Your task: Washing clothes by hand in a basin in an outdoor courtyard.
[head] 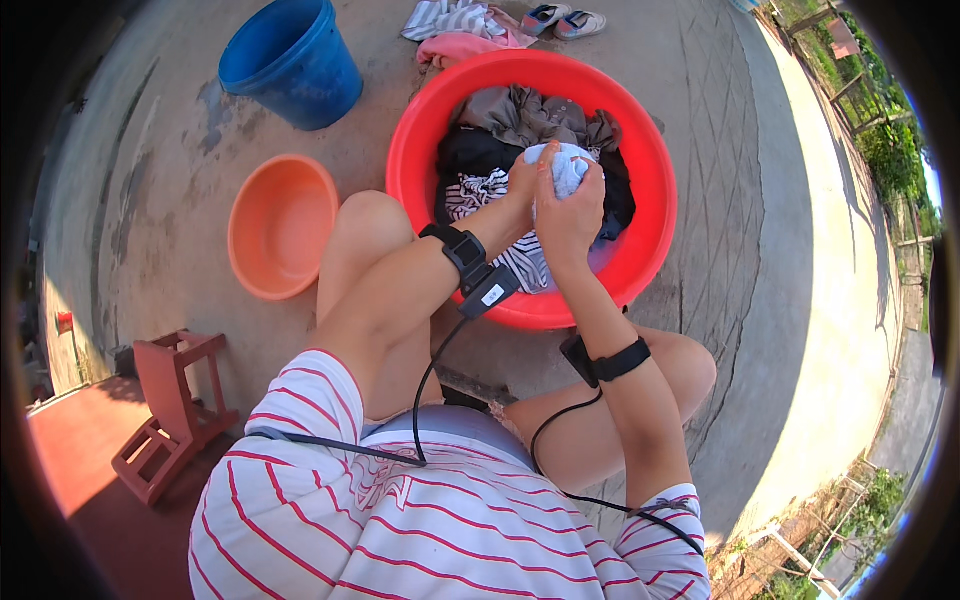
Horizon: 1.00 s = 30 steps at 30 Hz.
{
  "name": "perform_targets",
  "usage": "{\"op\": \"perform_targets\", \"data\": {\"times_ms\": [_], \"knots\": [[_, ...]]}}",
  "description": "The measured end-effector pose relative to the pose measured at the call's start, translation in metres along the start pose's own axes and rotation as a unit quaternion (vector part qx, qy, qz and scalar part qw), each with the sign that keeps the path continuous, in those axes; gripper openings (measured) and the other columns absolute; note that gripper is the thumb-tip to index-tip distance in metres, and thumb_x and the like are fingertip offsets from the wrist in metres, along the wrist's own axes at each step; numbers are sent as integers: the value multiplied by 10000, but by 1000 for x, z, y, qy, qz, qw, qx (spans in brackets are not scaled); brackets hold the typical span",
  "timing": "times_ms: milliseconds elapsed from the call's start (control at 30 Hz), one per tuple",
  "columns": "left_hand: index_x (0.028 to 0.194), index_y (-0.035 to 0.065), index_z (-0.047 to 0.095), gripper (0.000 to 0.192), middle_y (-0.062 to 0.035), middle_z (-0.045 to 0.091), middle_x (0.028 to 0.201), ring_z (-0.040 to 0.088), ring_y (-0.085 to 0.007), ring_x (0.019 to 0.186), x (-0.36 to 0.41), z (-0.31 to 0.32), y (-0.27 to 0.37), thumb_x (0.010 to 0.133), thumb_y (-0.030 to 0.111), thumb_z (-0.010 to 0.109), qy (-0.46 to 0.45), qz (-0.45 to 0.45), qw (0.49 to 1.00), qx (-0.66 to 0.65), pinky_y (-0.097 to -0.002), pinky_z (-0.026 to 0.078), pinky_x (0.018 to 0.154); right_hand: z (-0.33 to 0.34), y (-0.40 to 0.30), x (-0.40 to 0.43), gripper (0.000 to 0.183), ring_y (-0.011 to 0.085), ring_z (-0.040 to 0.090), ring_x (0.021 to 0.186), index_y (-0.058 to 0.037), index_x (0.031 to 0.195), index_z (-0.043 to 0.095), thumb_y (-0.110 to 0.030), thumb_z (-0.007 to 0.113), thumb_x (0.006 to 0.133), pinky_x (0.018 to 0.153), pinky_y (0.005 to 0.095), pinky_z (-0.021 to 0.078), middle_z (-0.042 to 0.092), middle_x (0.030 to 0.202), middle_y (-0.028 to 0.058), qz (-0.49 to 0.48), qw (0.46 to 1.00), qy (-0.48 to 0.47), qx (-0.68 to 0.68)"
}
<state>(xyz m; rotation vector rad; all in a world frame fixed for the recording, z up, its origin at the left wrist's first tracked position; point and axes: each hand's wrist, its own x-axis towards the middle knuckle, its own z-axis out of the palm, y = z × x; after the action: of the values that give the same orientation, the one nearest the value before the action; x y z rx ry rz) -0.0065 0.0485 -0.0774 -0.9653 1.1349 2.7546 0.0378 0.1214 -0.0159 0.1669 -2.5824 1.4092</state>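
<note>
Both my hands grip a bunched light-blue cloth above a large red plastic basin. My left hand is on the cloth's left side, and my right hand closes around its lower right side. Beneath them in the basin lie a grey-brown buttoned garment, black clothing and a black-and-white striped garment. A little water shows at the basin's lower right. Each forearm wears a black strap with a cabled device.
A blue bucket and an orange basin stand on the concrete at left. Striped and pink clothes lie beyond the red basin, beside a pair of shoes. A reddish-brown stool lies at lower left.
</note>
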Motion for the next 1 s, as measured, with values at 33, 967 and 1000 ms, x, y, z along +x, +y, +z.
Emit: {"op": "perform_targets", "data": {"times_ms": [33,967,1000], "knots": [[1050,51,499,353,-77,598,895,607,-199,714,-3,0,-5,810,283,614,1,-2,1000,0,-349,509,645,1,6,4,614,395,481,1032,28,1141,422,-355,671,730,834,417,405,463,1121,268,2,1000,-1,-1],[987,-27,549,416,-90,605,855,577,-164,723,5,-25,-6,756,305,647,72,73,975,198,-317,471,627,21,12,-10,563,419,544,950,57,1049,493,-428,565,771,837,429,407,567,1013,266,194,979,-39,-48],[983,-30,556,417,-104,612,860,586,-182,739,3,-18,-9,747,303,641,45,43,985,159,-315,470,651,19,18,-7,550,425,550,917,53,1024,492,-433,562,775,811,440,414,574,979,270,165,985,-6,-48]]}}
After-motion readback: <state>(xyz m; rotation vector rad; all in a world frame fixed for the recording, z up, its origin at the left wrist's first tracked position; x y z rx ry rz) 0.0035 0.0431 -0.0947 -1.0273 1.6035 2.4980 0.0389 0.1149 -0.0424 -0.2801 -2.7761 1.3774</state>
